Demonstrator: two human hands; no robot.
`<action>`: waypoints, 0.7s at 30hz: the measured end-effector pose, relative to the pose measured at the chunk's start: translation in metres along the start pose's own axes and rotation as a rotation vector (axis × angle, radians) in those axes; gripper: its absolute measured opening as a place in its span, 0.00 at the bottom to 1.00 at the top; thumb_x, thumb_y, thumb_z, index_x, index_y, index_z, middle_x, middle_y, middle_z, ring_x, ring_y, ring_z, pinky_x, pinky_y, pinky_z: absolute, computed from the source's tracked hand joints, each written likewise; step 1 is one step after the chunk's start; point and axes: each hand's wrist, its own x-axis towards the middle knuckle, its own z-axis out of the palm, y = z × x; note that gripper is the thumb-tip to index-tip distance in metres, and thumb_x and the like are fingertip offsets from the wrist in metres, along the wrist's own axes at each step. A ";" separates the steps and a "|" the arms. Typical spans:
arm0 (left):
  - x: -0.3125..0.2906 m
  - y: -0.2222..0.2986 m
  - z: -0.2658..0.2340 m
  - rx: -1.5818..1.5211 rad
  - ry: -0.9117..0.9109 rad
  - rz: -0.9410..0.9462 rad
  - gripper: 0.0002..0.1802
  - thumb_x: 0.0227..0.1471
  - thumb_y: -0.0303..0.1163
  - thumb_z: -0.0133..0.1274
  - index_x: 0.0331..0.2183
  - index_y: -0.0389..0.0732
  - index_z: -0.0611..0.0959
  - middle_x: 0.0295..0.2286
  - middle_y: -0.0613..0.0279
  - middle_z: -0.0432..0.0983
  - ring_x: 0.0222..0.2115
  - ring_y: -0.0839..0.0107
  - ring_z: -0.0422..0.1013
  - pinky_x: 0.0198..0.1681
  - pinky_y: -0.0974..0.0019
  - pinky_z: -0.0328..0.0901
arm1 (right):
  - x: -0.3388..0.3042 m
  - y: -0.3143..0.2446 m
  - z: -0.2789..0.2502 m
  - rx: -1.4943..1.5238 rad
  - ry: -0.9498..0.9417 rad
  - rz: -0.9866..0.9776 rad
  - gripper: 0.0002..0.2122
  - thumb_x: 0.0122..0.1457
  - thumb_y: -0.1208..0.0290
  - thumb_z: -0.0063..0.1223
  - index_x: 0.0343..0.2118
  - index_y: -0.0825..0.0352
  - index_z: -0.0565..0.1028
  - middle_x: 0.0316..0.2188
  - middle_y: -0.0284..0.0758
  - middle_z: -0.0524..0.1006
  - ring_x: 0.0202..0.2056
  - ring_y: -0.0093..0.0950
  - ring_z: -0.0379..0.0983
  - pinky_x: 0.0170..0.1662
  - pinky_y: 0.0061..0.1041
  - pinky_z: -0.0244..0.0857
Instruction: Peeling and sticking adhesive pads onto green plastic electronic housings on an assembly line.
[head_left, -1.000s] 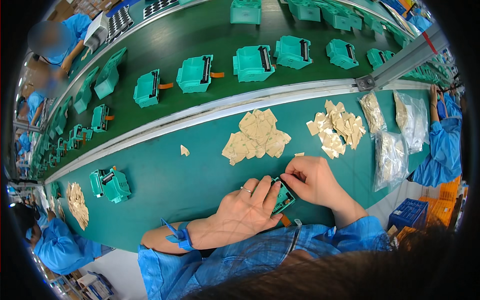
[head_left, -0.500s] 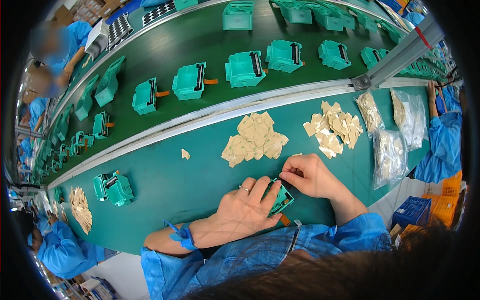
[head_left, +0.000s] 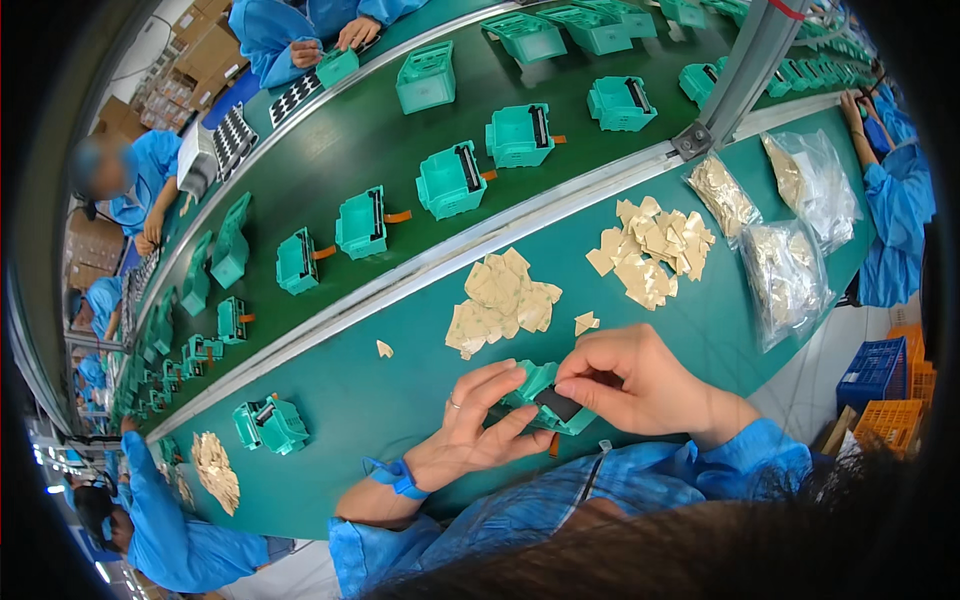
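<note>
Left grip (head_left: 478, 415) clamped on green housing (head_left: 541, 378), right grip (head_left: 632, 385) pinching black piece (head_left: 557, 403); beige pile (head_left: 503, 302) beyond, plastic bags (head_left: 783, 280) rightward.

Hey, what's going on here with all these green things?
A person is working at a green table. Their left hand is holding a green plastic case, and the fingertips of their right hand are on a black piece at the case; I can't tell whether they pinch or press it. Tan sheets lie in piles past the hands, with clear bags off to the right. Beyond them, more green cases sit on a dark green belt.
</note>
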 end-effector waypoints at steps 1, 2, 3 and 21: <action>-0.002 -0.002 0.003 -0.032 0.053 0.006 0.35 0.34 0.43 0.67 0.43 0.44 0.70 0.42 0.48 0.65 0.39 0.54 0.68 0.33 0.61 0.70 | -0.002 -0.001 0.002 -0.045 0.016 -0.057 0.02 0.51 0.78 0.54 0.26 0.69 0.74 0.18 0.35 0.72 0.17 0.27 0.67 0.21 0.24 0.60; -0.003 -0.003 0.005 -0.064 0.107 0.010 0.37 0.34 0.45 0.67 0.44 0.44 0.68 0.43 0.48 0.64 0.40 0.53 0.68 0.34 0.61 0.71 | -0.004 0.001 0.003 -0.053 0.030 -0.071 0.02 0.51 0.78 0.54 0.25 0.69 0.74 0.19 0.35 0.71 0.17 0.27 0.67 0.21 0.24 0.60; -0.004 -0.003 0.007 -0.060 0.094 0.014 0.37 0.34 0.45 0.67 0.44 0.44 0.68 0.43 0.48 0.64 0.40 0.53 0.68 0.34 0.61 0.71 | -0.005 0.002 0.004 -0.042 0.035 -0.076 0.02 0.51 0.78 0.54 0.25 0.69 0.74 0.19 0.35 0.71 0.17 0.27 0.67 0.21 0.24 0.60; -0.008 -0.006 0.011 -0.104 0.096 0.020 0.38 0.33 0.42 0.68 0.44 0.45 0.66 0.43 0.48 0.63 0.40 0.53 0.68 0.36 0.59 0.73 | -0.007 0.008 0.008 -0.031 0.093 -0.046 0.10 0.50 0.79 0.55 0.27 0.66 0.63 0.15 0.33 0.70 0.15 0.26 0.69 0.19 0.23 0.60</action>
